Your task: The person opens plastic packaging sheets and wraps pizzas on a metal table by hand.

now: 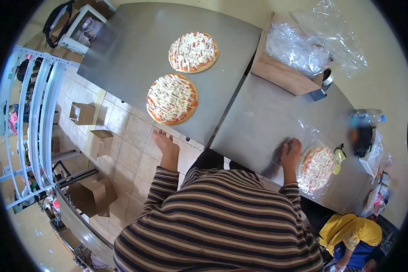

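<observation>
My left hand (166, 142) is held palm up beyond the table's front edge, fingers apart and holding nothing. It is just below a round pizza (172, 99) topped with white shreds, sauce and drizzled lines. A second similar pizza (193, 51) lies farther back on the same steel table. On the right-hand table my right hand (291, 155) rests with fingers extended, close beside a pizza in a clear plastic bag (316, 170). Whether its fingertips touch the bag's edge I cannot tell. The bag's loose end spreads flat toward the back.
A cardboard box (276, 72) full of clear plastic bags stands at the back right. A yellow-green packet (339, 159) lies beside the bagged pizza. A narrow gap separates the two steel tables (136, 41). Metal shelving (36, 122) is at left; a person in yellow (353, 231) is at lower right.
</observation>
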A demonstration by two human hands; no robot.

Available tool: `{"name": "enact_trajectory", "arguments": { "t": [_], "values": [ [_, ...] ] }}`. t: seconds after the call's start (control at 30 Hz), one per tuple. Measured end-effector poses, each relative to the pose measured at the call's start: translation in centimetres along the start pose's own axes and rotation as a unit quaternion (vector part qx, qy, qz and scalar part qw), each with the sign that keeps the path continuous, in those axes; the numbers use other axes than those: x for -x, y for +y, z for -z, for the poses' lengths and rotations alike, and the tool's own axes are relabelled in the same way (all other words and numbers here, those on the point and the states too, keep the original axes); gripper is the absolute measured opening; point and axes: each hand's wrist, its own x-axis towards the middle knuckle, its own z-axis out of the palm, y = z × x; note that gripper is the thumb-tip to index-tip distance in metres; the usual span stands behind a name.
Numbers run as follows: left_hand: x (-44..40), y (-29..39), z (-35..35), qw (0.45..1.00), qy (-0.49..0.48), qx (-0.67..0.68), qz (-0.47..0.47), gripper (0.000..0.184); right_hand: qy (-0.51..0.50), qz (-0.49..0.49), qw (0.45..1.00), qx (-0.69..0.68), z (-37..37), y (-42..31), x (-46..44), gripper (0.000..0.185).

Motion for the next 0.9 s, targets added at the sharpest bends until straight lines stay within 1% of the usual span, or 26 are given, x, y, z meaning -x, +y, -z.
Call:
{"name": "enact_trajectory", "arguments": {
  "t": [0.07,0.1,0.13,0.2,0.23,0.27,0.3,0.33,0.37,0.5,0.57,0.67,0.7,0.8,0.83,0.9],
  "values": [
    [-3.0,0.4,0.9,0.994,0.008,0.045,0.095,0.06,-0.014,-0.014,1.0,0.01,0.6,-0.8,0.3,0.048],
    [-4.0,0.6,1.2,0.99,-0.054,0.061,0.118,0.069,-0.019,-0.014,1.0,0.018,1.0,-1.3,0.2,0.048],
    [-5.0,0.9,1.3,0.989,-0.059,0.063,0.124,0.069,-0.023,-0.019,0.999,0.026,1.1,-1.6,0.2,0.048],
    [-6.3,1.1,1.0,0.984,-0.075,0.063,0.146,0.071,-0.042,-0.016,0.999,0.021,1.4,-1.8,0.0,0.055],
    [-6.7,0.9,1.2,0.982,-0.096,0.072,0.144,0.072,-0.058,-0.019,0.998,0.03,1.8,-2.3,-0.1,0.058],
    [-7.0,0.7,1.5,0.979,-0.118,0.083,0.142,0.072,-0.051,-0.013,0.998,0.039,1.6,-2.1,0.1,0.062],
    [-7.3,0.7,1.6,0.982,-0.11,0.067,0.136,0.073,-0.049,-0.013,0.998,0.026,1.9,-2.4,0.2,0.062],
    [-7.4,0.8,1.7,0.985,-0.102,0.052,0.127,0.073,-0.076,-0.041,0.996,0.022,2.6,-3.2,0.1,0.064],
    [-7.5,0.7,1.7,0.986,-0.093,0.057,0.129,0.074,-0.095,-0.049,0.994,0.009,3.0,-3.5,0.1,0.064],
    [-6.5,1.9,0.8,0.985,-0.062,0.091,0.133,0.076,-0.106,-0.062,0.992,0.018,3.0,-3.2,0.4,0.063],
    [-5.5,2.7,0.0,0.982,-0.042,0.123,0.135,0.076,-0.092,-0.053,0.994,0.013,2.9,-2.7,0.4,0.064],
    [-2.3,4.0,-1.2,0.957,-0.147,0.211,0.134,0.077,-0.089,-0.054,0.994,0.015,3.0,-2.5,0.6,0.064],
    [-0.5,4.4,-2.2,0.951,-0.173,0.233,0.106,0.075,-0.091,-0.054,0.994,0.016,3.2,-2.6,0.6,0.065],
    [-9.6,0.9,1.4,0.948,-0.192,0.241,0.083,0.064,-0.101,-0.065,0.992,0.04,3.5,-3.1,0.4,0.064],
    [-12.1,-0.1,2.0,0.946,-0.202,0.244,0.075,0.064,-0.102,-0.071,0.992,0.039,3.5,-3.1,0.4,0.064],
    [-12.2,-0.4,0.1,0.945,-0.216,0.234,0.072,0.063,-0.106,-0.081,0.99,0.035,3.3,-3.1,0.3,0.064]
  ]
}}
